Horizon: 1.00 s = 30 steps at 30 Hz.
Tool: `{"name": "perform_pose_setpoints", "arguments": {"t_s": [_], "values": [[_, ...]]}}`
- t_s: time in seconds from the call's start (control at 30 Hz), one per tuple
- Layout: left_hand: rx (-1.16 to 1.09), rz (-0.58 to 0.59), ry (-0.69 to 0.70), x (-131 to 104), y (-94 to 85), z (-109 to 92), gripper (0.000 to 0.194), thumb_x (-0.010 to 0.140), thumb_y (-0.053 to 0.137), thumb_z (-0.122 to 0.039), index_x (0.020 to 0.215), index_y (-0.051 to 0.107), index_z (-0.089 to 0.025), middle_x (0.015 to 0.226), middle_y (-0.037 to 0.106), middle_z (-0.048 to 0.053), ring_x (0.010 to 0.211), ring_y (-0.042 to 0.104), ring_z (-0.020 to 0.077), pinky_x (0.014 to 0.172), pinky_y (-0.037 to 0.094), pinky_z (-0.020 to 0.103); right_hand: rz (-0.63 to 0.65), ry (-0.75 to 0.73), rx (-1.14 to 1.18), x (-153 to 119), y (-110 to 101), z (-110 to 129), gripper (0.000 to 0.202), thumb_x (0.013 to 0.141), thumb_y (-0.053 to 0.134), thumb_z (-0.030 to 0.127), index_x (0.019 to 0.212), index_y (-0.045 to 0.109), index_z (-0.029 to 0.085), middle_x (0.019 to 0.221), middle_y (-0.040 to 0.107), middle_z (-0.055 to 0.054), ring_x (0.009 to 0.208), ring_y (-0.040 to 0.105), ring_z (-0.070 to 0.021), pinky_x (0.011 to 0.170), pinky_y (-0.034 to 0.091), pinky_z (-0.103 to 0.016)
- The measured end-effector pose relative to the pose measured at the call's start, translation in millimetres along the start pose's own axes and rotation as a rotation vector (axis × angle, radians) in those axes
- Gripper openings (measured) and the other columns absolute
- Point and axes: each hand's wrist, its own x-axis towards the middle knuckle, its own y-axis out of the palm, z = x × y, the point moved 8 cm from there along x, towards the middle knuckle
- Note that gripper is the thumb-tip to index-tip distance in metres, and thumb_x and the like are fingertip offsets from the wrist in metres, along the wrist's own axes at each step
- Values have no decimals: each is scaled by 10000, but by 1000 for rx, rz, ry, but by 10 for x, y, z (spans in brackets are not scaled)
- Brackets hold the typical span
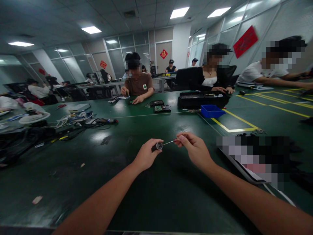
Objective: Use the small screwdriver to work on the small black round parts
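Observation:
My left hand (pixel 146 154) is closed around a small dark cylindrical part (pixel 159 146), whose round, pale-rimmed end faces to the right. In my right hand (pixel 195 148) is a screwdriver (pixel 168 143) with a thin metal shaft and a reddish handle, mostly covered by the fingers. Its shaft points left and its tip meets the round end of the part; whether it sits inside a screw is too small to tell. Both hands are held above the green table (pixel 146 202).
A blue bin (pixel 212 111) stands ahead to the right, near a long black casing (pixel 188 101). Circuit boards (pixel 162 108) lie before a person in brown (pixel 139 83). Cables (pixel 31 140) and tools crowd the left. A blurred-out flat object (pixel 254 160) lies right.

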Motion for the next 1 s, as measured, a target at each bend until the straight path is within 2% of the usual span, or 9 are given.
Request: {"name": "perform_pose_setpoints", "arguments": {"t_s": [0.33,0.5,0.73,0.8,0.9,1.0], "values": [[-24,-31,-12,-3,-16,32,382,830,696,-116,1186,650,-247,1206,655,21,1157,584,196,1064,426,359,-31,-6,-57,-4,-6,25,266,896,593,440,972,664,195,847,735,-67,744,681,-199,717,556,-370],[-15,-14,-18,-4,-1,57,398,840,704,-162,1215,648,-282,1226,655,7,1176,583,203,1070,429,373,-41,-34,-139,-25,-31,44,280,928,556,448,986,658,194,852,729,-59,754,671,-193,723,537,-353],[19,2,9,-9,-19,31,386,849,697,-169,1220,644,-265,1229,653,23,1179,581,211,1062,433,374,-38,-113,-430,-74,-51,182,309,869,643,499,801,686,200,645,658,-10,574,594,-168,528,416,-290],[26,3,25,-6,-16,24,389,848,704,-166,1220,641,-262,1220,656,20,1170,585,204,1057,431,361,-9,-175,-466,-98,-15,246,265,887,629,459,858,687,201,679,674,-13,594,611,-171,538,425,-288],[36,5,43,-4,-9,21,387,851,705,-160,1218,637,-263,1208,659,13,1158,587,195,1050,426,351,83,-261,-453,-138,77,317,193,943,546,348,1019,654,207,830,717,-30,736,675,-182,660,491,-297],[59,9,45,-9,-6,14,386,858,703,-166,1224,633,-266,1217,656,17,1159,584,201,1045,425,362,152,-280,-463,-156,139,330,171,960,508,308,1019,636,212,868,715,-27,782,684,-176,716,500,-293]]}}
